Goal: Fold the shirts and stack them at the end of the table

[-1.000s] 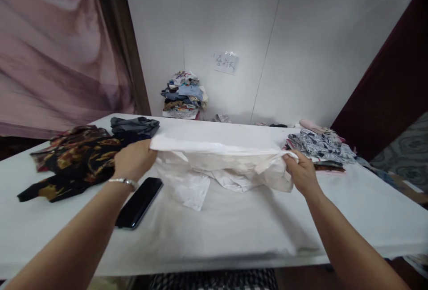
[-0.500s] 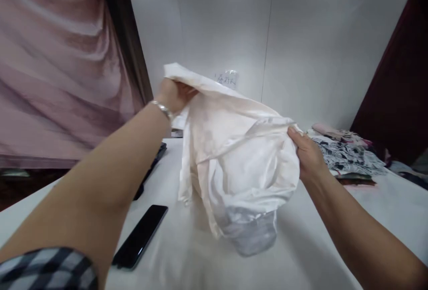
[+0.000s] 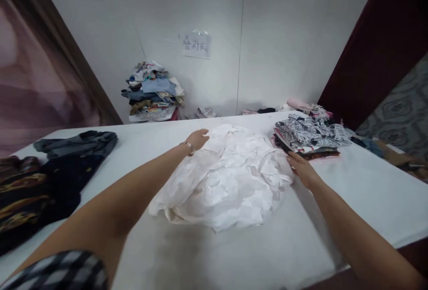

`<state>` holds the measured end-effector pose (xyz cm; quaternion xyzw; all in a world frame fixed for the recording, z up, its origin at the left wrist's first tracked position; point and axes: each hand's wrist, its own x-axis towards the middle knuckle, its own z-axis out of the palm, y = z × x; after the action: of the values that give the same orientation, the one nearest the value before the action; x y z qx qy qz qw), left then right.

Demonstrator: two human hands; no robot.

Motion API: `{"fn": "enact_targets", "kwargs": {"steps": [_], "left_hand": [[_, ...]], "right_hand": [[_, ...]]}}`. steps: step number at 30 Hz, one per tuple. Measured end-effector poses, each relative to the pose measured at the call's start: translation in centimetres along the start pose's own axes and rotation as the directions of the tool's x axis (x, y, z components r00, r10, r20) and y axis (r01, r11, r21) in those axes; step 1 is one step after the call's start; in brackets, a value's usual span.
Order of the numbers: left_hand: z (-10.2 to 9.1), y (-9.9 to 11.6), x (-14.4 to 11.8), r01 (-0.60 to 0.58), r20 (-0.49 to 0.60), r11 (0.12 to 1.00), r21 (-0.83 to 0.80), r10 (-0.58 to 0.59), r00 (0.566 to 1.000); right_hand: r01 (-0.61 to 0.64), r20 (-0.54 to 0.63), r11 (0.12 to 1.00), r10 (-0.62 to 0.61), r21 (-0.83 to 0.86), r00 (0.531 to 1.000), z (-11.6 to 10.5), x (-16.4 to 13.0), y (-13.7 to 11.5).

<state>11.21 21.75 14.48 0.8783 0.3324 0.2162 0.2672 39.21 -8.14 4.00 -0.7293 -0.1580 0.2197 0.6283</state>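
— Where's the white shirt (image 3: 227,178) gone? Half a second back it was up in the air between both hands.

— Down on the desk (image 3: 368,192) now, mid-frame, a crumpled heap. The left hand (image 3: 197,139) rests on its far edge, fingers curled on the cloth; whether they pinch it I cannot tell. The right hand (image 3: 301,169) lies at its right edge, fingers loosely open against the fabric.

— So the shake-out's over?

— I'd say so: it's laid out, but not smooth yet. The patterned stack (image 3: 307,136) sits just right, dark clothes (image 3: 40,183) at lower left.
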Motion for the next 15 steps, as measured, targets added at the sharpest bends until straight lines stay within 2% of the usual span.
{"fn": "enact_targets", "kwargs": {"steps": [2,4,6,8,10,13,15], "left_hand": [[-0.3,-2.5,-3.9,0.035,0.087,0.993,0.110,-0.045,0.995],[-0.8,-4.5,-8.5,0.002,0.160,0.957,0.291,-0.051,0.986],[-1.4,-5.7,-12.9,-0.068,0.159,0.903,0.425,0.000,0.987],[-1.7,-6.3,-16.1,-0.067,0.114,0.848,0.526,0.007,0.993],[-1.9,-6.5,-17.7,-0.029,0.083,0.801,0.598,-0.025,0.996],[-2.5,-6.7,-17.6,0.029,0.081,0.766,0.642,-0.105,0.991],[-3.2,-6.7,-16.8,0.103,0.045,0.778,0.619,-0.166,0.985]], "right_hand": [[0.130,-0.008,0.984,-0.132,-0.125,0.991,-0.7,-1.9,1.7],[0.313,0.022,0.911,-0.319,-0.269,0.947,-0.8,-4.3,2.6],[0.516,0.123,0.770,-0.510,-0.375,0.851,0.2,-7.3,2.7],[0.683,0.296,0.612,-0.619,-0.398,0.727,2.1,-10.7,2.2],[0.792,0.489,0.482,-0.623,-0.374,0.611,4.5,-14.1,1.5],[0.897,0.743,0.333,-0.512,-0.291,0.431,8.0,-18.0,0.8],[0.926,0.822,0.275,-0.439,-0.261,0.362,9.6,-19.2,0.7]]}}
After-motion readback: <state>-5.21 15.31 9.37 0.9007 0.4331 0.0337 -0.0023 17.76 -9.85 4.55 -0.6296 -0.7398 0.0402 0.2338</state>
